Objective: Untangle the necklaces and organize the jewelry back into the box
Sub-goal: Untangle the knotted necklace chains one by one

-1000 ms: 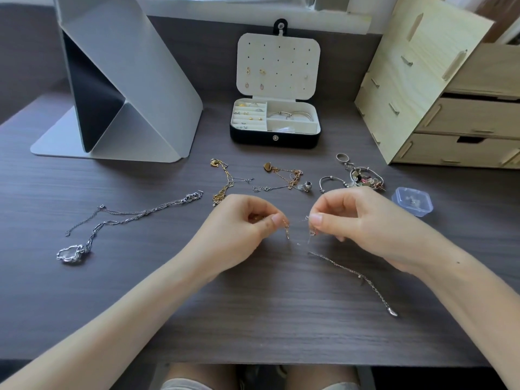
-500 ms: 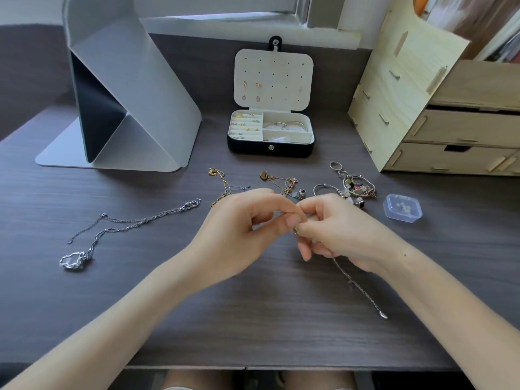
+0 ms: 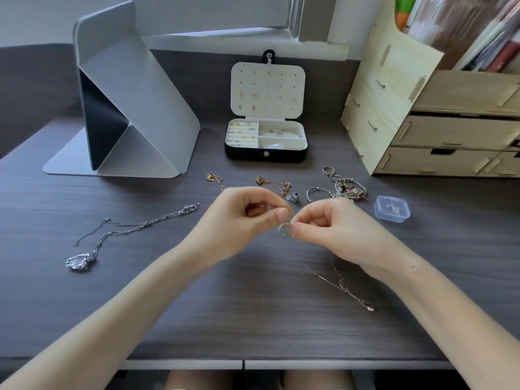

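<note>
Thin silver chain necklace [image 3: 342, 284] is at the centre of the frame. Its knotted upper end is raised above the dark wood-grain desk [image 3: 253, 319], and the rest trails under the right wrist and lies toward the lower right, ending in a small drop pendant. The left hand [image 3: 239, 218] has a narrow grip, thumb and forefinger pinching the chain. The right hand [image 3: 332, 223] pinches it the same way, fingertips nearly touching the left's. At upper centre the black jewellery box with cream lining [image 3: 266, 156] stands open, lid upright, with earrings and bangles inside. A chunky silver necklace with an irregular pendant [image 3: 135, 226] lies at the left. Tangled gold chains [image 3: 277, 185] lie just beyond the hands, and a small clear plastic case [image 3: 392, 208] sits at the right.
</note>
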Available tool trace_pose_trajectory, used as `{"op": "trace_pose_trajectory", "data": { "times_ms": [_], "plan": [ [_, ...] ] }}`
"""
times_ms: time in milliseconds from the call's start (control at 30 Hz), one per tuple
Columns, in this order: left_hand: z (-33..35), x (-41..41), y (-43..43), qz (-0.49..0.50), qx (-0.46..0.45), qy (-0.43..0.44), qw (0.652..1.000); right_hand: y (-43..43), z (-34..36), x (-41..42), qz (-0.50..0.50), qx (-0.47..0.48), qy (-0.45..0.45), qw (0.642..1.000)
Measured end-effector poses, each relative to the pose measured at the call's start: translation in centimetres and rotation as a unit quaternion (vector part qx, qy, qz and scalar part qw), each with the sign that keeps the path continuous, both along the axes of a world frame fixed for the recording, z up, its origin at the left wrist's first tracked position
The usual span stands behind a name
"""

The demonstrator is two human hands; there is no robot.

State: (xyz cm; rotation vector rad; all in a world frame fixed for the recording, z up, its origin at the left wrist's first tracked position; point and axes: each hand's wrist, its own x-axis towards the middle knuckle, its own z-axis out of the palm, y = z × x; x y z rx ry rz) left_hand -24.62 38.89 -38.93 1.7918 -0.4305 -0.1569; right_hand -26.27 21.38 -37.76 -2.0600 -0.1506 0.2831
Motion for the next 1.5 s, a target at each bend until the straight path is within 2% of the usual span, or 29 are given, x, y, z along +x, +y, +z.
{"op": "trace_pose_trajectory", "data": {
  "times_ms": [133,267,700,833,900,1000,1033,1100,1133,1167,1200,1267,1333,1400,1500],
  "plan": [
    [-0.3,0.1,-0.1,0.045,0.070,-0.030,0.996,-0.4,0.5,-0.1,-0.034,0.025,-0.004,0.999],
    [-0.3,0.1,-0.2,0.048,0.068,-0.027,0.996,-0.5,1.1,-0.3,-0.052,0.047,-0.011,0.997],
    [0.1,-0.6,-0.9,0.024,0.032,0.039,0.998,-0.7,1.9,0.4,-0.073,0.063,-0.060,0.994],
    [0.0,-0.3,-1.0,0.000,-0.041,0.050,0.998,-0.8,2.1,0.6,-0.097,0.055,-0.067,0.992],
    [0.0,-0.2,-1.0,-0.005,-0.053,0.042,0.998,-1.1,1.9,0.8,-0.117,0.020,-0.083,0.989],
    [0.1,-0.1,-0.7,0.012,-0.039,0.017,0.999,-1.5,1.4,1.0,-0.112,-0.092,-0.124,0.982],
    [0.2,0.0,-0.6,0.019,-0.031,0.011,0.999,-1.5,1.1,1.0,-0.091,-0.156,-0.145,0.973],
    [0.4,0.0,-0.2,0.025,-0.012,0.003,1.000,-1.3,0.7,0.6,-0.045,-0.313,-0.182,0.931],
    [0.6,0.0,0.0,0.026,-0.009,0.000,1.000,-1.0,0.4,0.4,-0.033,-0.357,-0.197,0.912],
    [0.8,-0.1,0.1,0.028,-0.009,-0.003,1.000,-0.7,0.3,0.2,-0.029,-0.363,-0.211,0.907],
    [1.1,-0.2,0.2,0.029,-0.014,-0.004,0.999,-0.2,0.3,0.1,-0.020,-0.338,-0.224,0.914],
    [1.4,-0.5,0.5,0.036,-0.027,-0.003,0.999,0.8,0.6,-0.4,0.009,-0.209,-0.213,0.954],
    [1.8,-0.8,1.0,0.056,-0.042,0.000,0.998,1.9,1.1,-0.6,0.021,-0.079,-0.142,0.987],
    [2.3,-1.1,1.8,0.074,-0.056,0.007,0.996,3.0,1.2,-0.5,0.010,0.023,-0.103,0.994],
    [3.1,-1.8,3.3,0.077,-0.077,0.009,0.994,4.9,1.5,-0.3,-0.010,0.140,-0.096,0.986]
  ]
}}
